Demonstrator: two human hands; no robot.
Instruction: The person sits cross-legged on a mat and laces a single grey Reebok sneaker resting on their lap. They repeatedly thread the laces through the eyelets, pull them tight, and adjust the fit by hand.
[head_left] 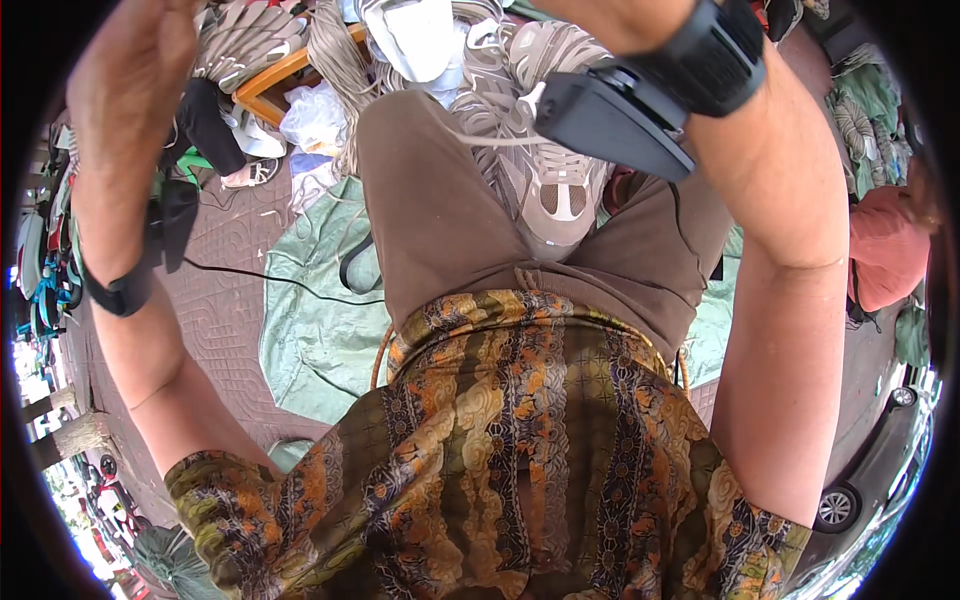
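- Right hand [625,18]: at the top edge, right of centre, its fingers cut off by the frame. Whether its grip is open or closed, I cannot tell.
- Left hand [135,60]: high in the far left corner, fingers also out of sight; its grip cannot be told either.
- Wrist device [620,115]: dark, strapped to the right wrist, jutting inward above the shoe.
- Shoe [562,195]: grey-beige, wedged between the thighs, below and slightly left of the right hand. Its long axis runs from the person outward, toe toward the belly. The right hand is clearly nearer; the left is well apart, beyond the left knee.
- Lace [490,142]: pale, curving from beside the left knee across to the shoe.
- Other shoes [555,50]: piled just beyond this one.
- Lace bundle [335,55]: beyond the left knee.
- Green sheet [310,310]: spread on the floor beneath.
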